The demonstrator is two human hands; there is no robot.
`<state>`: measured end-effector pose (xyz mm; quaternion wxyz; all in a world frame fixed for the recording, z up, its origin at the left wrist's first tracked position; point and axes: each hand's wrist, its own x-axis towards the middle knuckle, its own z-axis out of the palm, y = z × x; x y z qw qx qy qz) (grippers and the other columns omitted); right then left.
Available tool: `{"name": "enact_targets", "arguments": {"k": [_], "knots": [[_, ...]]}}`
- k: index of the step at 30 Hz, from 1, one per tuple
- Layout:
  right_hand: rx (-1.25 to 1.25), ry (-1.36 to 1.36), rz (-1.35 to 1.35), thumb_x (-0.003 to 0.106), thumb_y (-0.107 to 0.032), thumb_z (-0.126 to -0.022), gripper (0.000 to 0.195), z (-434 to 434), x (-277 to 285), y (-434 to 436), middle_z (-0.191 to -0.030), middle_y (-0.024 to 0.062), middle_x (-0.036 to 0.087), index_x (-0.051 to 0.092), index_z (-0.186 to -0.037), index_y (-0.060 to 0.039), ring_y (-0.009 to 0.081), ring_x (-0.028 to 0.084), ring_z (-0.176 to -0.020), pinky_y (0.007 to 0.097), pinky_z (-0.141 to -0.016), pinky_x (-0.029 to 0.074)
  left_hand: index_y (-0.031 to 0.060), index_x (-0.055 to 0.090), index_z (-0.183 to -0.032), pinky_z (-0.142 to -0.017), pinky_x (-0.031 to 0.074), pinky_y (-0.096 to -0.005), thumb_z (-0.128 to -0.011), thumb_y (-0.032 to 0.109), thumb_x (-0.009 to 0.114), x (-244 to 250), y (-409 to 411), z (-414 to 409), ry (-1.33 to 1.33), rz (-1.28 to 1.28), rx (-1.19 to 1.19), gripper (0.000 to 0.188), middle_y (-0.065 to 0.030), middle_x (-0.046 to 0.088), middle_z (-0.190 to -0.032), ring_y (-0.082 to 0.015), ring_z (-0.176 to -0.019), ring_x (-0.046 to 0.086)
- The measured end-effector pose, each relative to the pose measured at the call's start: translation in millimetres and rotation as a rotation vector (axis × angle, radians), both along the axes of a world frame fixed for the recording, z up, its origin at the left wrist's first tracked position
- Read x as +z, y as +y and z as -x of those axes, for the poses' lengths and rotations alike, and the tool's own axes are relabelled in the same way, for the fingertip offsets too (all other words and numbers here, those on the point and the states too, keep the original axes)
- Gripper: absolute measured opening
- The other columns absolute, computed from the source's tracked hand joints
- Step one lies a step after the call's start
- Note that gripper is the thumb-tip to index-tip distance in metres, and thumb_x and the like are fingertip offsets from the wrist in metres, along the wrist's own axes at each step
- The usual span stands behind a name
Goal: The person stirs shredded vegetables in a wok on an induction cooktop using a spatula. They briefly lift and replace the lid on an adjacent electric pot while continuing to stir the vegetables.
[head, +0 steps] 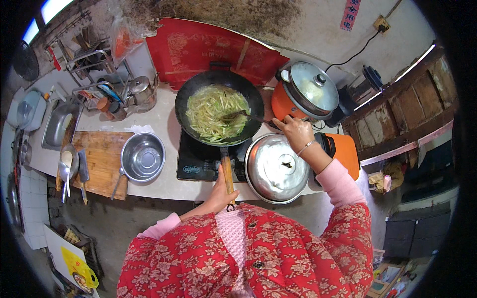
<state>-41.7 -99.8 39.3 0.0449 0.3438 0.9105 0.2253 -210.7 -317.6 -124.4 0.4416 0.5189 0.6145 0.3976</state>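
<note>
A black wok (182, 108) sits on the black induction cooktop (193, 160), holding pale green shredded vegetables (212, 111) in some liquid. My left hand (220, 192) is closed around the wok's wooden handle (226, 171), near its end. With my right hand (296, 135) I grip the handle end of a dark spatula (257, 118), whose blade lies among the shreds at the right of the wok. Below that hand a domed metal lid (274, 171) rests at the counter's front edge, right of the cooktop.
An orange rice cooker (283, 100) with a glass lid stands behind right, an orange appliance (344, 156) at the right. Leftward are a steel bowl (143, 156), a wooden cutting board (100, 149), a cleaver (83, 167), a kettle (139, 89) and a sink (56, 126). Red cardboard (208, 48) leans behind the wok.
</note>
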Motion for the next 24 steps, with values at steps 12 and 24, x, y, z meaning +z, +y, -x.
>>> {"name": "enact_targets", "arguments": {"k": [12,24], "knots": [[-0.129,0.287,0.126,0.059,-0.021,-0.082,0.039,-1,4,59,-0.097,0.0145,0.062,0.059,-0.120,-0.0162,0.0349,0.066,-0.080,0.0437,-0.069,0.054,-0.0002,-0.017,-0.144,-0.108,0.029,-0.0364,-0.078,0.021,0.071,2,-1,-2,-0.034,0.026,0.015,0.112,-0.0294,0.018,-0.148,-0.0384,-0.135,0.029],[-0.207,0.169,0.187,0.065,-0.025,-0.079,0.034,-9,11,42,-0.095,0.0151,0.065,0.064,-0.110,-0.0124,0.0320,0.066,-0.088,0.0445,-0.074,0.053,-0.0012,-0.015,-0.144,-0.109,0.027,-0.0366,-0.078,0.019,0.070,10,0,0,-0.062,0.063,0.006,0.110,-0.0302,0.018,-0.148,-0.0390,-0.137,0.027]]}}
